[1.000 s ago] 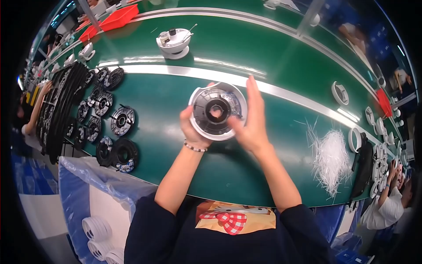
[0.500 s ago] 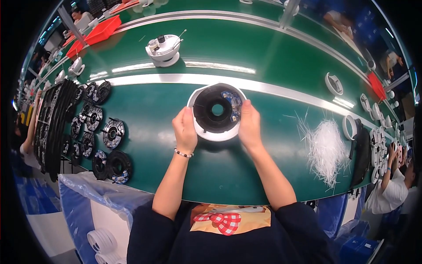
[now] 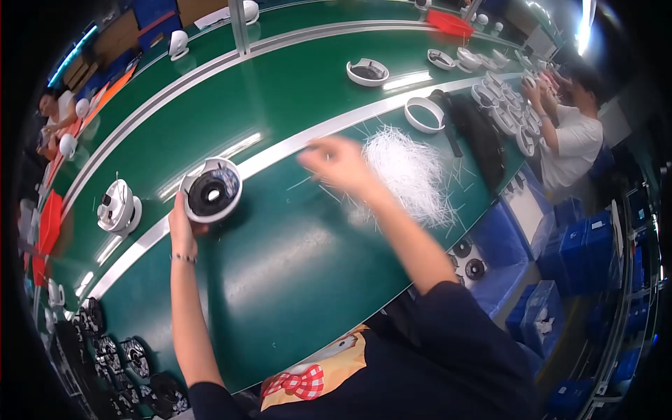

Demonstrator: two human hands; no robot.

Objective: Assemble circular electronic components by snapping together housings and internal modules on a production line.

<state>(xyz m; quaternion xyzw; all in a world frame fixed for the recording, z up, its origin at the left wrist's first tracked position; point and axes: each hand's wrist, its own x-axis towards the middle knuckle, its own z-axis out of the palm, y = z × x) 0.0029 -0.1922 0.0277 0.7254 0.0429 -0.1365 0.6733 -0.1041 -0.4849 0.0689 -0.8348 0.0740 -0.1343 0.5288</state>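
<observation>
My left hand (image 3: 182,227) is closed on the lower left rim of a round white housing (image 3: 236,194) and holds it tilted up over the bench. A black ring-shaped part (image 3: 200,199) with a hole in its middle sits inside the housing, and a small circuit board shows along its upper right. My right hand (image 3: 339,163) is in the air at the left edge of a heap of thin white plastic strips (image 3: 406,170). Its fingers are blurred by motion, so whether they pinch a strip is unclear.
Black ring parts with circuit boards (image 3: 136,357) lie at the lower left. Beyond the metal rail, a white round unit (image 3: 119,208) and an open white shell (image 3: 367,72) stand on the green surface. A white ring (image 3: 424,115) lies behind the heap. A co-worker (image 3: 570,133) handles white parts at right.
My right hand has let go of the housing and moved to the strips. My left hand alone holds the housing now. The view has turned to the right.
</observation>
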